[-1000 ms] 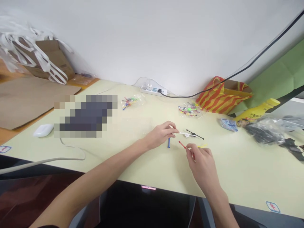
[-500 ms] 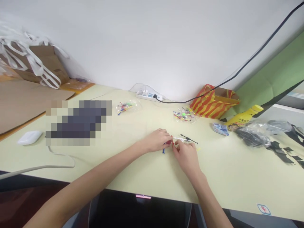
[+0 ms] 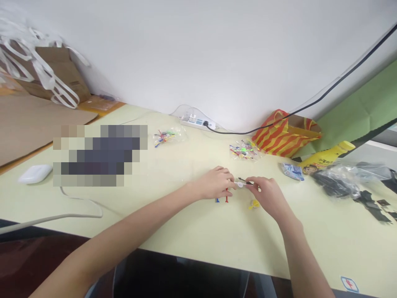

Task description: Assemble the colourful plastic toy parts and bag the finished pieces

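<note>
While the right hand (image 3: 265, 193) pinches the right end of the white pointer (image 3: 240, 185), the left hand (image 3: 217, 183), half-curled, meets its left end, hold unclear; yellow piece (image 3: 255, 203) on the pointer's near side.

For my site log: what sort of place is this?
Probably an indoor workroom: a pale table against a wall, a power strip, and a clear bag of small coloured parts.

Arrow piece (image 3: 240, 185) between both hands (image 3: 218, 183)
</note>
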{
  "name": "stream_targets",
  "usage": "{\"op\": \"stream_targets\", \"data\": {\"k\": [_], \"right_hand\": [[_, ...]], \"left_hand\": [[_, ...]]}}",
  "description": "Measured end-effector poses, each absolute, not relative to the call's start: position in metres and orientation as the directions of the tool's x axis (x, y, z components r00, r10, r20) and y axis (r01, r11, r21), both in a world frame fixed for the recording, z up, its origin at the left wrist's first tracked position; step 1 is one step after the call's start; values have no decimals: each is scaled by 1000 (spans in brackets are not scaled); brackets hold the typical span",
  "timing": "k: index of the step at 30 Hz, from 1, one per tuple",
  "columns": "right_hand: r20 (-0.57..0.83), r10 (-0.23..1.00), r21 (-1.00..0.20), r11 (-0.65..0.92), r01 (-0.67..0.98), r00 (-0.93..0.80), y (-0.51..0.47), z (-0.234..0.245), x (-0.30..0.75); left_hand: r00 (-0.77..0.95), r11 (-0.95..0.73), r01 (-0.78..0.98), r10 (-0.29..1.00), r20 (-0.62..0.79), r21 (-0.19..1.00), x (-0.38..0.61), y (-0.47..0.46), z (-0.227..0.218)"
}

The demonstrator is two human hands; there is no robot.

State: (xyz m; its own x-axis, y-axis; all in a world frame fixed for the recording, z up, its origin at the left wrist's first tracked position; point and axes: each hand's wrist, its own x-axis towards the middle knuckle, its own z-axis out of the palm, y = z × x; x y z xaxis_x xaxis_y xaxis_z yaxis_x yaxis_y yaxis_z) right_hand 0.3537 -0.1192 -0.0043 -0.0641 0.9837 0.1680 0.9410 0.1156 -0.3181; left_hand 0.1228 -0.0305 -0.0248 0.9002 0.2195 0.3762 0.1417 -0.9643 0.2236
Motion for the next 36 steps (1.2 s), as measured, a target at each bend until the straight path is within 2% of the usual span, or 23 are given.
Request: {"op": "stream_targets", "data": {"k": [4, 7, 12, 15, 22, 30, 36], "right_hand": [[111, 985, -161, 151, 975, -134, -105, -19, 344], [82, 984, -151, 172, 973, -161, -94, -19, 343], [-67, 991, -284, 91, 955, -114, -76, -6, 347], [-159, 976, -352, 84, 932, -148, -72, 3, 350], [-178, 963, -603, 57, 796, -204, -85, 7, 351], [-89, 979, -882, 8, 471, -183, -91, 6, 343], [49, 973, -970, 100, 222, -226, -91, -6, 340]], "left_hand": [[895, -968, 118, 200, 399, 220, 127, -34, -36], [881, -970, 91, 184, 435, 226, 125, -35, -44], [865, -984, 75, 145, 480, 161, 120, -37, -50], [866, -987, 87, 143, 480, 136, 117, -38, -50], [883, -978, 78, 159, 441, 196, 107, -32, -48], [880, -970, 114, 200, 432, 216, 99, -35, -33], [895, -943, 166, 267, 357, 290, 95, -32, -35]]}}
